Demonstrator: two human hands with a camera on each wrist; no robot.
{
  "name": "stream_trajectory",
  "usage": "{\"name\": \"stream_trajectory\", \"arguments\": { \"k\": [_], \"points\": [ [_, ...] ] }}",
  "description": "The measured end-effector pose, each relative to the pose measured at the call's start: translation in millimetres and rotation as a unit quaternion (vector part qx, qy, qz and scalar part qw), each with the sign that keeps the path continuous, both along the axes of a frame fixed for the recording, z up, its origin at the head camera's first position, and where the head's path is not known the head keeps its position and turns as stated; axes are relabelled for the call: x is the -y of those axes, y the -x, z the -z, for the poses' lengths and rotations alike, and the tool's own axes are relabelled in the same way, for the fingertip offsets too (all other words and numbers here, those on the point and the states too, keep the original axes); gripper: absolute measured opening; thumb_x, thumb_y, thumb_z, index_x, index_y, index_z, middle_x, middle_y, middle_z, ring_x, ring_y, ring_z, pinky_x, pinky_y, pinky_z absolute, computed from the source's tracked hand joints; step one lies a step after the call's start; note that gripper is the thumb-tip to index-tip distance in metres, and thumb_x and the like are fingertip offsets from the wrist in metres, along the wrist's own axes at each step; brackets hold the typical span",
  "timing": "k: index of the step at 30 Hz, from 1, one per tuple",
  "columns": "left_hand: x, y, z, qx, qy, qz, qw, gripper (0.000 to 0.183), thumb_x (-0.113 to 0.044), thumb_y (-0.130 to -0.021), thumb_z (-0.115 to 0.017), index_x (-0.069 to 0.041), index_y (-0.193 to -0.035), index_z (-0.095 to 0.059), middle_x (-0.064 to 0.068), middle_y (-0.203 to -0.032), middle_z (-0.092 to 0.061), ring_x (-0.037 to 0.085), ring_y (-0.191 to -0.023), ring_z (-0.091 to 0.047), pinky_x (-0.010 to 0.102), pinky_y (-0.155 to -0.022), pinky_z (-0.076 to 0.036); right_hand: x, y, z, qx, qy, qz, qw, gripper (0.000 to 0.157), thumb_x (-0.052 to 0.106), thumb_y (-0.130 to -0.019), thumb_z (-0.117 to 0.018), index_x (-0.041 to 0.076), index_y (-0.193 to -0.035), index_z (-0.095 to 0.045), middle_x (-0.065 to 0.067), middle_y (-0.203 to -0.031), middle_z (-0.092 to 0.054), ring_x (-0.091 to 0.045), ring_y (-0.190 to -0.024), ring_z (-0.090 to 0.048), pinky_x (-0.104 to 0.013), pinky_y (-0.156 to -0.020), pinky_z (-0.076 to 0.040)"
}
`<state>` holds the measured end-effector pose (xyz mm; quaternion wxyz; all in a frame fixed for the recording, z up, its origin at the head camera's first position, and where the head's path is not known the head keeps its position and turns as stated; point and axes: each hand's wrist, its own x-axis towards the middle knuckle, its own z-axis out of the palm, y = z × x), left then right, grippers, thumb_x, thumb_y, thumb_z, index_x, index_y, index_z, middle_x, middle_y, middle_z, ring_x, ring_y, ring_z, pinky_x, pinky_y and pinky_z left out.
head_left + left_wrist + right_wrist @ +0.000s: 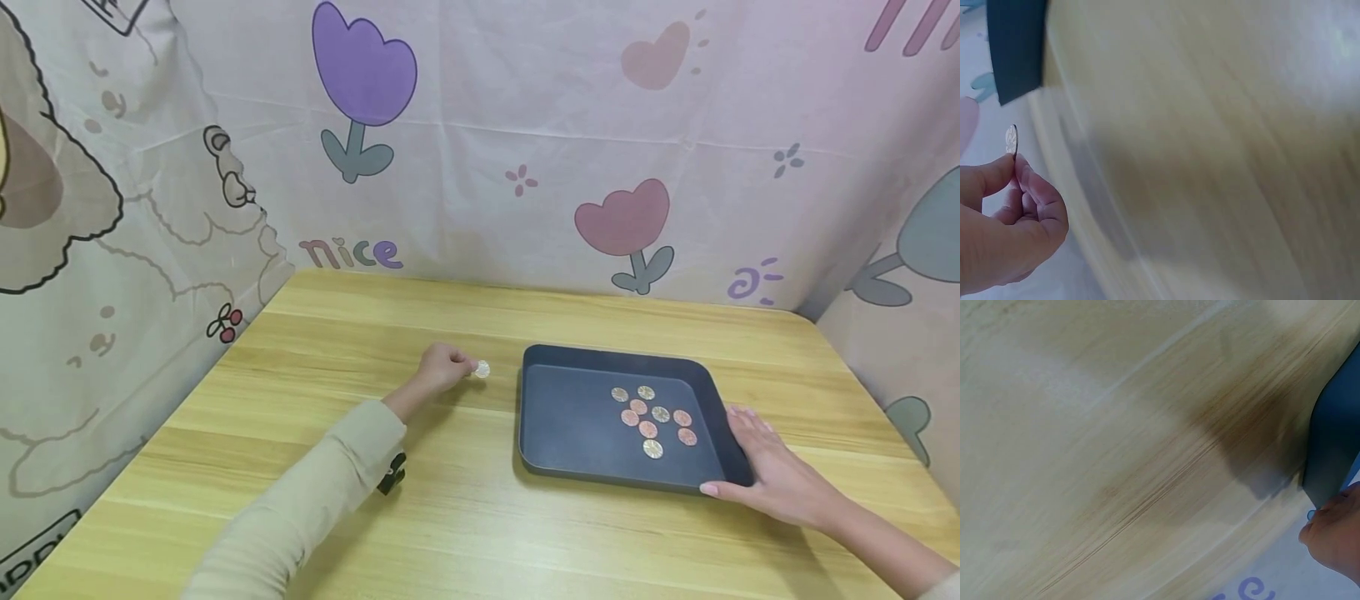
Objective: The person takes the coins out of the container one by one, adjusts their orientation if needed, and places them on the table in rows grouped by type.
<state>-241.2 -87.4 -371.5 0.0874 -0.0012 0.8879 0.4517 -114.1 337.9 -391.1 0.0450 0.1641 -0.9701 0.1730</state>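
Observation:
My left hand [446,368] pinches a pale silvery coin [482,369] between thumb and fingertips, left of the tray. In the left wrist view the coin [1012,140] stands on edge above the thumb tip, the other fingers curled below. The dark rectangular baking tray [570,417] lies on the table, with several copper and silvery coins [648,429] scattered flat on its right half. My right hand [780,475] holds the tray at its near right corner, thumb along the front wall and fingers against the right side. In the right wrist view it shows at the tray wall [1335,437].
The wood-grain table [465,525] reaches back to a printed cloth [480,100] hung behind it, with more cloth at both sides. A small black device [392,473] sits at the left wrist under the sleeve [315,492].

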Motion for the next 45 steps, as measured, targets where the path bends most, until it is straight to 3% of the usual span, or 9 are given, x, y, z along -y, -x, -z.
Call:
{"name": "stream_trajectory", "arguments": {
  "k": [4,11,19,23,31,33,37,40,45],
  "points": [
    [2,7.4,7.2,0.025,0.018,-0.007,0.9995,0.014,-0.009,-0.087,-0.06,0.003,-0.083,-0.067,0.015,-0.105,-0.068,0.016,-0.081,-0.053,0.019,-0.063,-0.041,0,0.1,-0.1,0.004,0.0,0.001,1.0,0.106,0.041,-0.071,-0.076,-0.014,-0.14,-0.018,-0.039,-0.141,-0.025,-0.05,-0.137,-0.012,-0.022,-0.112,0.015],
    [2,12.4,11.7,0.035,0.057,0.015,0.9976,0.019,-0.01,-0.086,-0.063,0.001,-0.07,-0.063,0.016,-0.109,-0.067,0.019,-0.087,-0.055,0.033,-0.083,-0.046,0,0.3,-0.8,0.003,0.001,-0.003,1.0,0.105,0.041,-0.071,-0.076,-0.015,-0.14,-0.019,-0.039,-0.141,-0.024,-0.05,-0.136,-0.013,-0.028,-0.115,0.012],
    [-3,14.3,11.7,0.007,0.094,0.026,0.9953,0.042,-0.008,-0.082,-0.067,-0.009,-0.046,-0.046,0.015,-0.095,-0.071,0.009,-0.058,-0.045,0.017,-0.056,-0.036,0,0.3,-1.3,0.006,-0.004,-0.006,1.0,0.104,0.041,-0.072,-0.075,-0.015,-0.14,-0.019,-0.039,-0.141,-0.024,-0.049,-0.137,-0.012,-0.025,-0.114,0.013],
    [-6,14.1,12.0,0.002,0.106,0.017,0.9942,0.047,-0.01,-0.08,-0.069,-0.011,-0.043,-0.042,0.01,-0.072,-0.068,0.008,-0.049,-0.037,0.017,-0.048,-0.032,0,0.4,-1.9,0.007,-0.009,-0.007,1.0,0.104,0.041,-0.072,-0.074,-0.016,-0.14,-0.019,-0.039,-0.141,-0.025,-0.05,-0.136,-0.013,-0.022,-0.112,0.015],
    [-7,12.6,13.1,-0.009,0.123,0.006,0.9923,0.052,-0.014,-0.08,-0.071,-0.013,-0.04,-0.038,0.002,-0.053,-0.058,0.004,-0.039,-0.028,0.014,-0.038,-0.025,1,-0.2,-3.0,0.015,-0.012,-0.004,1.0,0.105,0.042,-0.073,-0.074,-0.016,-0.14,-0.018,-0.039,-0.141,-0.024,-0.051,-0.135,-0.014,-0.03,-0.115,0.013],
    [-7,12.6,13.6,-0.01,0.12,0.005,0.9927,0.052,-0.015,-0.08,-0.071,-0.012,-0.041,-0.038,0.0,-0.05,-0.054,0.004,-0.039,-0.027,0.014,-0.037,-0.024,1,-0.3,-3.1,0.021,-0.012,-0.001,1.0,0.105,0.042,-0.073,-0.074,-0.016,-0.14,-0.017,-0.039,-0.142,-0.023,-0.052,-0.135,-0.013,-0.031,-0.115,0.013],
    [-6,11.7,13.6,-0.031,0.106,0.001,0.9939,0.036,-0.014,-0.082,-0.069,-0.004,-0.051,-0.054,0.007,-0.067,-0.068,0.006,-0.046,-0.037,0.014,-0.042,-0.031,1,-0.8,-2.9,0.032,-0.015,0.003,0.999,0.105,0.043,-0.074,-0.073,-0.016,-0.14,-0.016,-0.039,-0.142,-0.022,-0.052,-0.135,-0.013,-0.028,-0.113,0.015],
    [-6,9.8,10.8,-0.059,0.085,0.002,0.9946,0.021,-0.013,-0.084,-0.067,0.0,-0.068,-0.065,0.013,-0.082,-0.071,0.009,-0.055,-0.048,0.017,-0.052,-0.042,1,-0.8,-2.8,0.03,-0.016,0.003,0.999,0.105,0.043,-0.073,-0.073,-0.016,-0.14,-0.017,-0.039,-0.142,-0.022,-0.052,-0.135,-0.014,-0.028,-0.113,0.015],
    [-12,6.1,0.9,-0.093,0.051,0.007,0.9943,0.016,-0.015,-0.086,-0.065,0.001,-0.085,-0.067,0.013,-0.087,-0.068,0.016,-0.073,-0.059,0.027,-0.07,-0.051,0,-0.2,-3.3,0.023,-0.014,-0.001,1.0,0.105,0.043,-0.073,-0.073,-0.017,-0.139,-0.018,-0.04,-0.141,-0.023,-0.052,-0.135,-0.015,-0.03,-0.115,0.013]
  ]
}}
